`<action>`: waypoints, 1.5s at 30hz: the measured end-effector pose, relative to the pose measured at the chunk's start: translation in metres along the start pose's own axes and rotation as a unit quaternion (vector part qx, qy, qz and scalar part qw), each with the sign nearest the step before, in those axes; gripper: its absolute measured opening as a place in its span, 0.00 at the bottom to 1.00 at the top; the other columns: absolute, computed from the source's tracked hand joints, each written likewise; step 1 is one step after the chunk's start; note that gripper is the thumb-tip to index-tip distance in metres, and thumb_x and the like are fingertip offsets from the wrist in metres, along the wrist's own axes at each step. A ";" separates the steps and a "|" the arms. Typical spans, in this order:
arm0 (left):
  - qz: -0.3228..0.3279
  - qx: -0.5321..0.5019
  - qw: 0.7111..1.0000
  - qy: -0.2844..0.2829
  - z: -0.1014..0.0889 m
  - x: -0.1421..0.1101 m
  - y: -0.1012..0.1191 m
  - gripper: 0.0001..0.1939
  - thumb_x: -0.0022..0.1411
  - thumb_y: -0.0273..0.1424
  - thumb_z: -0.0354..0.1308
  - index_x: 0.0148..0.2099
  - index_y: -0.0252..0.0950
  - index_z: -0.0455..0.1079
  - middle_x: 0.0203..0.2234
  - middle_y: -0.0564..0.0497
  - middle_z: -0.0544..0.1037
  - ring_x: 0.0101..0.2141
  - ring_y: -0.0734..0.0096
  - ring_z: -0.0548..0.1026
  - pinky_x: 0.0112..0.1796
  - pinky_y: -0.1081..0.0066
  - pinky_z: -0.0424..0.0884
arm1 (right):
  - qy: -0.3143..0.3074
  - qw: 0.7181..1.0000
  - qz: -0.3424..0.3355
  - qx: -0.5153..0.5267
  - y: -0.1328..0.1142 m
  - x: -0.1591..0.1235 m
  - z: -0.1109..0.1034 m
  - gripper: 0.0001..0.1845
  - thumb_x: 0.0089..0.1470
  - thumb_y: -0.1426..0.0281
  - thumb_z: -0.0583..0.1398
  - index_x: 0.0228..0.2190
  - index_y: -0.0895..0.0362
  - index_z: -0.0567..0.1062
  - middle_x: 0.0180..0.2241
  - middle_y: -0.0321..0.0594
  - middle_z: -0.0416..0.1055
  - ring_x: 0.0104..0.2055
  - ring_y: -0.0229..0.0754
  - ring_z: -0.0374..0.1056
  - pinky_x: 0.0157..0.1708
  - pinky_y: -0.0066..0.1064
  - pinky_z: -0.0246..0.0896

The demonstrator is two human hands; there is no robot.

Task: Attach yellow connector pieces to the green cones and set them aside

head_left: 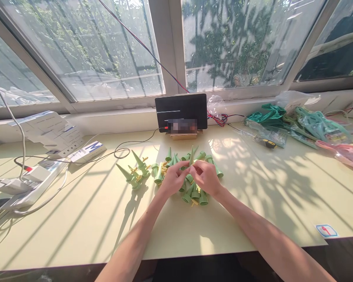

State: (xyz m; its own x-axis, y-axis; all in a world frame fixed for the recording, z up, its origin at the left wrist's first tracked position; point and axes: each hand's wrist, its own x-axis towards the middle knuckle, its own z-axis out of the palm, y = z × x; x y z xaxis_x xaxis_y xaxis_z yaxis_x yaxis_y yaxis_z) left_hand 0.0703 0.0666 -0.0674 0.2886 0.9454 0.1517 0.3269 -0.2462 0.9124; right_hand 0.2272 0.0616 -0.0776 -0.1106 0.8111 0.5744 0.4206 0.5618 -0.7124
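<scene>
My left hand (173,181) and my right hand (206,178) meet over a heap of green plastic cones (194,192) on a pale yellow table (82,219). Both hands are closed in a pinch on one upright green cone (191,156), whose tip points up between the fingers. Small yellow parts (164,169) lie mixed in with the heap. To the left of the heap stand a few cones with yellow parts fitted (135,172), apart from my hands.
A black tablet (181,111) leans at the window sill behind the heap. A white power strip (32,180) with cables and paper boxes (59,137) lies at left. Bags of green and pink items (306,123) lie at right. A small card (326,230) sits near the front edge.
</scene>
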 end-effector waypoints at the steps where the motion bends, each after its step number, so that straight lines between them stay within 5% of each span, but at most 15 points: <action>1: 0.000 0.000 1.000 0.000 0.000 0.000 0.000 0.21 0.63 0.38 0.55 0.53 0.30 0.72 0.14 0.60 0.58 0.14 0.82 0.50 0.16 0.77 0.46 | 0.000 1.000 0.000 0.001 0.000 0.000 0.000 0.17 0.56 0.70 0.54 0.19 0.54 0.55 0.18 0.31 0.52 0.21 0.35 0.49 0.23 0.29 0.46; 30: -0.005 -0.026 1.000 -0.006 0.001 -0.001 0.001 0.24 0.64 0.41 0.54 0.57 0.31 0.68 0.15 0.59 0.61 0.15 0.82 0.50 0.16 0.77 0.47 | 0.015 0.999 0.028 0.001 0.000 0.002 0.002 0.17 0.56 0.69 0.56 0.19 0.54 0.57 0.17 0.30 0.53 0.21 0.34 0.49 0.22 0.28 0.46; 39: 0.008 -0.005 0.998 0.069 -0.001 0.001 0.002 0.18 0.63 0.37 0.55 0.52 0.33 0.71 0.16 0.57 0.64 0.14 0.81 0.56 0.15 0.76 0.52 | 0.001 0.999 0.040 0.022 0.001 0.000 0.002 0.17 0.61 0.61 0.56 0.23 0.56 0.67 0.18 0.30 0.57 0.21 0.34 0.51 0.23 0.27 0.49; 45: 0.038 0.066 0.986 0.146 -0.003 0.004 -0.001 0.17 0.65 0.36 0.53 0.52 0.34 0.70 0.33 0.48 0.75 0.14 0.85 0.56 0.16 0.76 0.55 | 0.053 0.997 0.056 -0.008 0.003 0.005 -0.003 0.21 0.64 0.60 0.52 0.21 0.56 0.64 0.17 0.30 0.54 0.21 0.34 0.50 0.24 0.27 0.48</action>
State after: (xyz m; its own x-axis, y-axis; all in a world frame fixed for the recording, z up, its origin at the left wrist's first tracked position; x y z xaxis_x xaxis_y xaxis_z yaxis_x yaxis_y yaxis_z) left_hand 0.0682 0.0710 -0.0663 0.0516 0.9395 0.3387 0.4346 -0.3265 0.8394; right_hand 0.2307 0.0663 -0.0755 0.0342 0.8466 0.5311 0.4385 0.4648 -0.7692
